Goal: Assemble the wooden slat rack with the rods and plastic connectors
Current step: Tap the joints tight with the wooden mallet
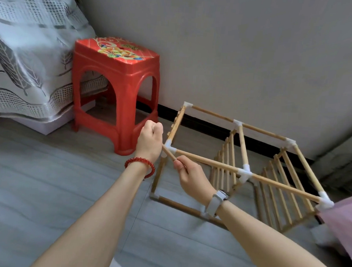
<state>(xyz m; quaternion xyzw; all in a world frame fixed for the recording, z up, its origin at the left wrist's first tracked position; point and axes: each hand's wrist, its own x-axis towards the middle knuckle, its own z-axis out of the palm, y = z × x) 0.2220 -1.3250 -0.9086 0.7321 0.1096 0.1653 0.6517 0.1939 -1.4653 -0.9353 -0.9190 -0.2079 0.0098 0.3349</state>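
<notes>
Your left hand (150, 141) is curled into a fist just beside the near-left corner connector (169, 145) of the rack (238, 169); whether it grips anything is hard to tell from this angle. Your right hand (191, 177) pinches a short loose rod (169, 153) between thumb and fingers, its far end pointing toward that same corner connector at about 11 o'clock from the hand.

The step in hand looks like seating this rod into the connector's free socket. Line the rod's axis up with the socket before you push, and brace the connector with the left hand so the frame does not rack sideways. Push straight, not at a slant, or the plastic may twist off the rods already fitted.

The rack stands on a grey tiled floor (66, 178), at 1 o'clock from your hands, with slat panels (278, 191) leaning inside it. A red plastic stool (116, 85) stands at 11 o'clock against the pale wall (237, 44), a leaf-patterned curtain (28, 54) hangs at 10 o'clock, and pink fabric (344, 219) lies at 3 o'clock.
</notes>
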